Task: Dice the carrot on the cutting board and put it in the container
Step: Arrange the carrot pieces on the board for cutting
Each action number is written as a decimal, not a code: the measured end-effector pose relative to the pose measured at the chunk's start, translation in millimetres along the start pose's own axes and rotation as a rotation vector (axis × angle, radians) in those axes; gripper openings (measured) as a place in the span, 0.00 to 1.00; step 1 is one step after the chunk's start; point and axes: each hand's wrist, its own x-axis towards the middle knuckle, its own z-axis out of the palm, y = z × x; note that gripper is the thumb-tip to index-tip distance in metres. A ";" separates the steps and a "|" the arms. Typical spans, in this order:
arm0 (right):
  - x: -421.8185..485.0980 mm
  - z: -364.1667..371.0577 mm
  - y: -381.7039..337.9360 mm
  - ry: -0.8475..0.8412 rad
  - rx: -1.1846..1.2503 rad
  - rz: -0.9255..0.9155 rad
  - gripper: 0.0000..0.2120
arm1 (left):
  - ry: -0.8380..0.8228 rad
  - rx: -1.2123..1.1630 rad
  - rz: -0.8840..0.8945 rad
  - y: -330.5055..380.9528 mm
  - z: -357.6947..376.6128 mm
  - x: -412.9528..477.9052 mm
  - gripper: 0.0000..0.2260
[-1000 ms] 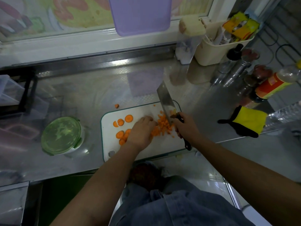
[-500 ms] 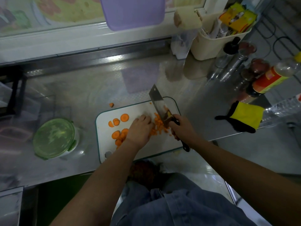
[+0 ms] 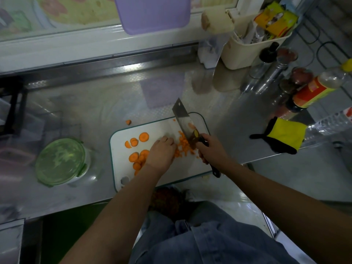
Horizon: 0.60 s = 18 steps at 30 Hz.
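Carefully, I grip the knife (image 3: 182, 121) handle in my right hand (image 3: 211, 149) and should chop just right of my left hand (image 3: 162, 153), its fingers (image 3: 167, 142) tucked together on the carrot bits (image 3: 184, 147) on the cutting board (image 3: 162, 128).
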 end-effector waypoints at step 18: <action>-0.2 8.3 4.6 -0.025 -0.002 -0.001 0.06 | -0.032 -0.032 -0.093 4.2 4.9 -6.7 0.11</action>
